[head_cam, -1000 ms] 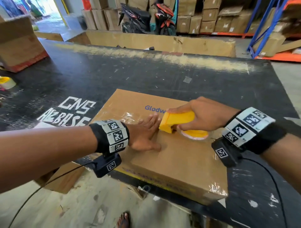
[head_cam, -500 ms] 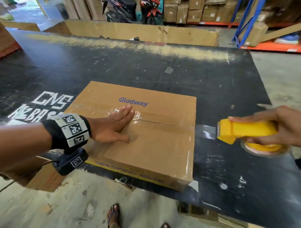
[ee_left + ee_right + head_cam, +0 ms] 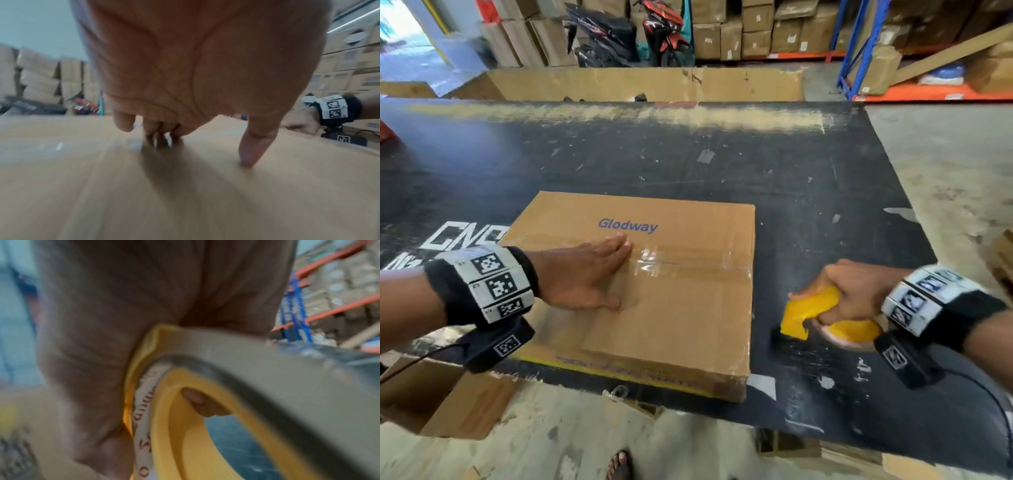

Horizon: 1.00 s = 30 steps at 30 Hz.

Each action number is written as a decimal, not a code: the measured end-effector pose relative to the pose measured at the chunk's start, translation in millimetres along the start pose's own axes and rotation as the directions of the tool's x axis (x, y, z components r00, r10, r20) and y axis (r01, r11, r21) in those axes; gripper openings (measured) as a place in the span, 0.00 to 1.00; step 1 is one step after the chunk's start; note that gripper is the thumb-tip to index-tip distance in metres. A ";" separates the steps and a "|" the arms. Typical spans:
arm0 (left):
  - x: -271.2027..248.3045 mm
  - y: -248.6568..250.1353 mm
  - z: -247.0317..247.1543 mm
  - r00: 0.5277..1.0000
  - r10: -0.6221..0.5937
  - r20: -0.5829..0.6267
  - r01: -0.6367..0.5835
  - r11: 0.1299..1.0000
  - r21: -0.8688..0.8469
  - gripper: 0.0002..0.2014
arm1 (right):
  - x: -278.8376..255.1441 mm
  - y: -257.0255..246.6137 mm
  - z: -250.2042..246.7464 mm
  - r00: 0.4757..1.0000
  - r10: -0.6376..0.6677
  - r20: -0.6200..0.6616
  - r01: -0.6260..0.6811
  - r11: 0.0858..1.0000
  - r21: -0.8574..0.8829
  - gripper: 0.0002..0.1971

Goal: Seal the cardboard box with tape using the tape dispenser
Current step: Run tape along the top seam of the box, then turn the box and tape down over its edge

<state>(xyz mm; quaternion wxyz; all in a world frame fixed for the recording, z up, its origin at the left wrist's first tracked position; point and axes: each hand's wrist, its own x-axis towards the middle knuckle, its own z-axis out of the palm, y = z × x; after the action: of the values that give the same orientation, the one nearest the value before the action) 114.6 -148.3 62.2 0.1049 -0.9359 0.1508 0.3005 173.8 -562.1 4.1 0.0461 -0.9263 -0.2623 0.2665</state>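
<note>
A flat cardboard box (image 3: pixel 671 318) printed "Glodway" lies on the black table (image 3: pixel 722 164) near its front edge. Clear tape (image 3: pixel 688 265) runs along the box's top seam to the right edge. My left hand (image 3: pixel 582 274) lies flat on the box top, fingers straight over the left part of the tape; in the left wrist view the fingertips (image 3: pixel 246 159) touch the cardboard (image 3: pixel 185 203). My right hand (image 3: pixel 849 291) grips the yellow tape dispenser (image 3: pixel 808 313) just right of the box, low over the table. The right wrist view shows its tape roll (image 3: pixel 257 369) and yellow hub (image 3: pixel 185 426).
A long cardboard sheet (image 3: pixel 647 84) stands along the table's far edge. Behind it are motorbikes (image 3: pixel 630 34), stacked cartons and blue and orange racking (image 3: pixel 859 51). Open cartons (image 3: pixel 441 404) sit on the floor at the lower left. A sandalled foot (image 3: pixel 619 464) shows below the table.
The right hand ran the dispenser from the middle of the box off its right edge, then came back lower and closer to the box. The left hand slid right along the tape.
</note>
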 end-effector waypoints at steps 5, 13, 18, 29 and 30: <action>23.2 70.8 -48.5 0.841 0.383 -0.383 -0.402 0.915 0.032 0.34 | -31.4 -2.8 -14.1 0.990 0.026 -0.139 -0.008 0.992 0.128 0.31; 66.7 172.1 -68.8 0.835 0.536 -0.126 -0.490 0.828 0.273 0.24 | -97.4 5.4 22.7 0.870 0.169 -0.463 0.162 0.789 0.592 0.34; 78.4 187.7 -101.4 0.908 0.371 -0.195 -0.386 0.556 -0.736 0.22 | -120.0 -23.9 52.5 0.616 0.319 -0.721 0.379 0.682 0.626 0.36; 63.6 170.7 -134.5 0.884 0.378 -0.274 -0.425 0.410 -0.807 0.19 | -124.6 -115.0 55.8 0.398 0.557 -0.729 0.338 0.650 0.680 0.36; 63.7 161.6 -138.5 0.884 0.392 -0.255 -0.423 0.438 -0.793 0.20 | -127.4 -129.9 51.1 0.414 0.568 -0.711 0.288 0.660 0.694 0.36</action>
<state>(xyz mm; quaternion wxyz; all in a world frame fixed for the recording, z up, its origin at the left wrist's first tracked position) 181.6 -352.7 117.7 -0.4279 -0.8118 0.2127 0.3357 -4.4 -518.5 49.6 0.5205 -0.8327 0.0258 -0.1873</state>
